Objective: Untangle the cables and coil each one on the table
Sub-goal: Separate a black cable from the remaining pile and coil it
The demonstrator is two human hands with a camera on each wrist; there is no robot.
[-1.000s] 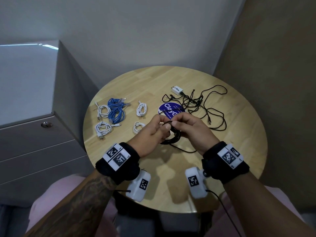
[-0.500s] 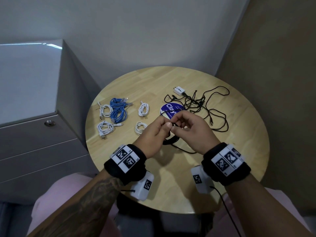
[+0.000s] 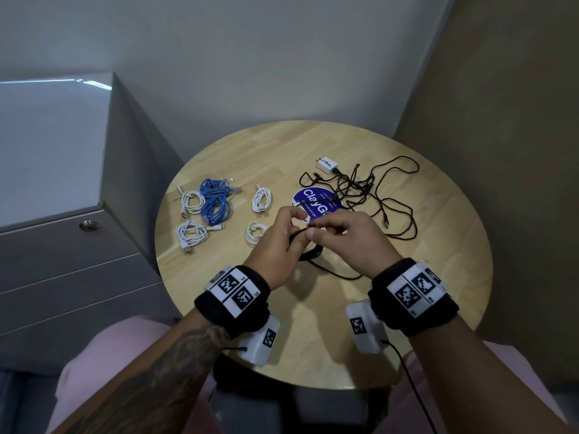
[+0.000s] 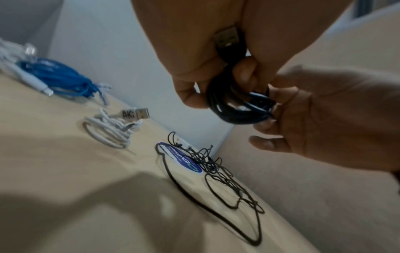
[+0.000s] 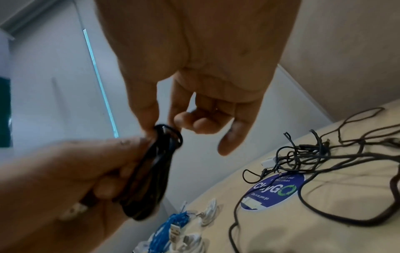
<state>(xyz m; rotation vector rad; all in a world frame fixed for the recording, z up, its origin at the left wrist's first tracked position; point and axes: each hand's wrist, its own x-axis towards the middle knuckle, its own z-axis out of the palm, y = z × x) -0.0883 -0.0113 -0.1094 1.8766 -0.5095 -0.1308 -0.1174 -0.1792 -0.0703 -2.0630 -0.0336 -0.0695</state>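
Note:
My left hand [image 3: 293,228] grips a black cable coil [image 3: 313,253] above the middle of the round wooden table [image 3: 438,277]. The coil [image 4: 238,109] hangs from its fingers, with a USB plug [image 4: 227,37] tucked against the palm. My right hand [image 3: 316,230] pinches the same cable with thumb and forefinger at the top of the coil [image 5: 166,131]; its other fingers are loosely curled. A loose black tail [image 3: 338,274] trails on the table under the hands. Behind them lies a tangle of thin black cables [image 3: 369,195].
A white charger plug [image 3: 327,166] sits at the tangle's far end, and a round blue sticker [image 3: 316,203] lies under it. Several coiled white cables [image 3: 192,203] and two blue coils [image 3: 216,198] lie at the left. A grey cabinet [image 3: 62,183] stands left of the table.
The right hand's fingers have shifted on the black cable and now pinch it at the coil's top. The left hand has kept hold of the coil. Both hands stay together.

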